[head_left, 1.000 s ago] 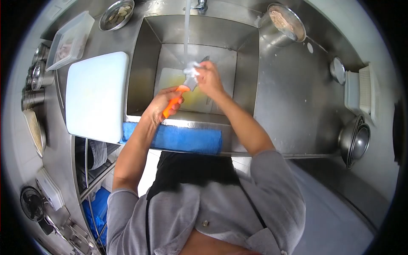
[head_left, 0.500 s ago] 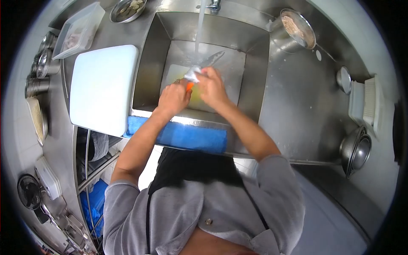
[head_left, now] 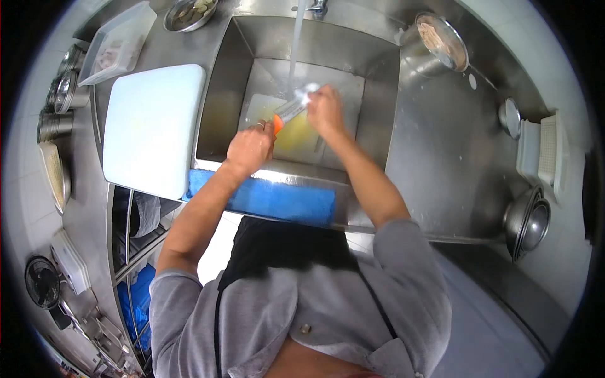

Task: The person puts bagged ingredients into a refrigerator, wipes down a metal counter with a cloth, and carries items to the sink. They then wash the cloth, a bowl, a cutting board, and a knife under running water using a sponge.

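from where i stand, the knife (head_left: 290, 111) is up in the air over the sink (head_left: 377, 104), around its middle, near the falling water (head_left: 295, 47). the left hand (head_left: 251, 149) has its fingers closed round the orange handle (head_left: 277, 123), on the side of the sink nearer the person. the blade slants away from that grip, toward the far right of the sink, and its tip is lost to me behind the white wad (head_left: 307, 93).

the right hand (head_left: 326, 112) has its fingers pinched on that wad, at the far end of the blade; they're blurred, so i can't tell how tight. so the left hand is the nearer one to the handle, the right to the tip, with the knife's long axis running between them.

as for edges, the sink's walls stand well apart from both hands, with open room on the tap (head_left: 319, 7) side and to the right. a white board (head_left: 153, 131) lies just beside the sink on the left, a folded blue cloth (head_left: 277, 201) along its near edge. the table (head_left: 441, 170) spreads off to its right, a metal pot (head_left: 428, 62) near the far right corner.
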The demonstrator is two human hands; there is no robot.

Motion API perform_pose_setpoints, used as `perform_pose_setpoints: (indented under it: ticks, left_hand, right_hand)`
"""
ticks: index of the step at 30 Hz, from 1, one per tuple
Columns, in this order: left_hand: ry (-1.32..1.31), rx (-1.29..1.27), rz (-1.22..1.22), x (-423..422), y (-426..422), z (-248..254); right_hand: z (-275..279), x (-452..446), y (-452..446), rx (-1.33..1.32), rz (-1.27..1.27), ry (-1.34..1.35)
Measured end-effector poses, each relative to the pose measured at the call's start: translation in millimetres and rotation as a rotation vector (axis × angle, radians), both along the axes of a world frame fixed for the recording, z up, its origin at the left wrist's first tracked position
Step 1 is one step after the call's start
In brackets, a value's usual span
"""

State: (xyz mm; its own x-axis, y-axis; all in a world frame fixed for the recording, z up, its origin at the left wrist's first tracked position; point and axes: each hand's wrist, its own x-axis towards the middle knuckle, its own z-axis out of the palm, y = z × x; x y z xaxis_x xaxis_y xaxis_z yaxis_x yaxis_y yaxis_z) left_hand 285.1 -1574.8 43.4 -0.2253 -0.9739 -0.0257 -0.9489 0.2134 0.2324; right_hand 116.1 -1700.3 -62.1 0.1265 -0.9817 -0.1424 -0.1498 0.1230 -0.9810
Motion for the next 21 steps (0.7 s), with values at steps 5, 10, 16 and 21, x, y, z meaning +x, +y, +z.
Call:
perform_pose_setpoints:
  ticks: [5,10,16,21]
  left_hand:
    - [-0.056,-0.019,-0.055,1.0,-5.6,-1.6]
    - [-0.093,-0.012,-0.059,-2.5,-9.5,-0.6]
    - [-0.111,0.006,-0.067,-2.3,-6.0,1.4]
    - [-0.069,-0.017,-0.048,-4.9,-9.8,0.5]
  right_hand:
    - [33.9,0.5,22.6,-1.003,0.138,0.572]
    - [58.5,9.3,42.4,-0.716,0.226,0.544]
    - [33.7,-0.1,25.5,-0.421,0.076,0.428]
    - [30.3,-1.3,32.5,-0.505,0.109,0.471]
